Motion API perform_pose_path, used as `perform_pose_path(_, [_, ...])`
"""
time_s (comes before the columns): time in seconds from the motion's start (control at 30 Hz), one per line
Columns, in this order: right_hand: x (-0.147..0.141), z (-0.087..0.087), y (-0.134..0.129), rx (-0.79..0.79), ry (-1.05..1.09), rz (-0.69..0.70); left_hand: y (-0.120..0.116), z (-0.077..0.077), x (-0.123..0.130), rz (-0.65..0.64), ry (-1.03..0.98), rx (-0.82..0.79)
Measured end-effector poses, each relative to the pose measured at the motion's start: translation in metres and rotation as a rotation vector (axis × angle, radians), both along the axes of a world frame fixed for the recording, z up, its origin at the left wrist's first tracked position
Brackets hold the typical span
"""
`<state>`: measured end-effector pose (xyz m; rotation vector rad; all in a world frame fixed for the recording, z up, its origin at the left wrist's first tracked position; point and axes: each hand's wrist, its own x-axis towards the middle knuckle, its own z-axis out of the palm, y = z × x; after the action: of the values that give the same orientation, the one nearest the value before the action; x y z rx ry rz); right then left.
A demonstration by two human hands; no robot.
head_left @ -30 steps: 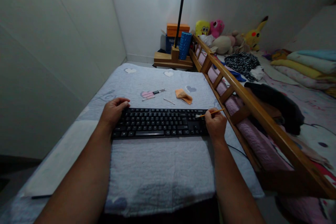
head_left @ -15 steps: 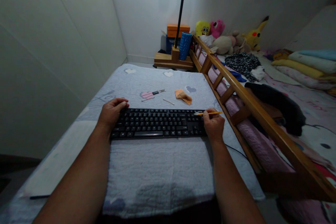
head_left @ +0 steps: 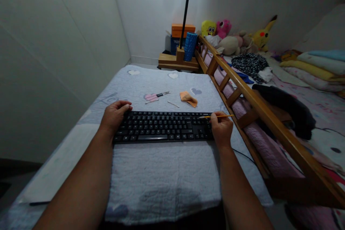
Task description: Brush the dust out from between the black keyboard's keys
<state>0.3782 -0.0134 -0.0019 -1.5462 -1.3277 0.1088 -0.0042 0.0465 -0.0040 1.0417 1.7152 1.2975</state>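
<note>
A black keyboard (head_left: 159, 125) lies flat on a pale blue quilted cover (head_left: 167, 172). At its left end my left hand (head_left: 115, 115) grips the edge, thumb on top and fingers curled round the far corner. Over the right end, my right hand (head_left: 221, 125) pinches a thin paintbrush (head_left: 225, 116) with a yellow-orange handle. The brush's pale tip points left and touches or hovers just above the keys; I cannot tell which. Beyond the keyboard are a pink-handled tool with a metal end (head_left: 157, 96), a cotton swab (head_left: 173, 104) and a folded orange cloth (head_left: 188, 98).
A wooden bed rail (head_left: 242, 93) runs along the right, with bedding behind it. Plush toys (head_left: 229, 45) sit at the back. A lamp stand (head_left: 185, 10) rises beside a blue foam roller (head_left: 190, 46) and an orange box (head_left: 183, 30). A cable (head_left: 244, 153) trails right.
My right hand has shifted slightly to the right with the paintbrush. The left hand and the keyboard have stayed in place.
</note>
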Motion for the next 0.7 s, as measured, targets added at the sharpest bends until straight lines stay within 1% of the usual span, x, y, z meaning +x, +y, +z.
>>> perform_pose_path(0.13, [-0.0036, -0.0044, 0.0027, -0.008, 0.034, 0.100, 0.0025, -0.0037, -0.0029, -0.016, 0.028, 0.004])
perform_pose_path(0.2, [-0.0041, -0.0061, 0.0038, -0.019, 0.013, 0.116, 0.0033, -0.0051, -0.0040, -0.019, 0.028, 0.004])
perform_pose_path(0.5, [-0.0028, -0.0009, 0.0015, -0.054, -0.105, -0.011, 0.0041, -0.0047, -0.0047, -0.029, 0.027, 0.002])
perform_pose_path(0.6, [-0.0018, 0.0010, -0.0011, -0.042, -0.145, -0.016, 0.0036, -0.0047, -0.0049, -0.035, 0.028, -0.004])
perform_pose_path(0.7, [-0.0024, 0.0023, -0.0029, -0.004, -0.114, 0.008, 0.0036, -0.0058, -0.0057, -0.051, 0.035, -0.002])
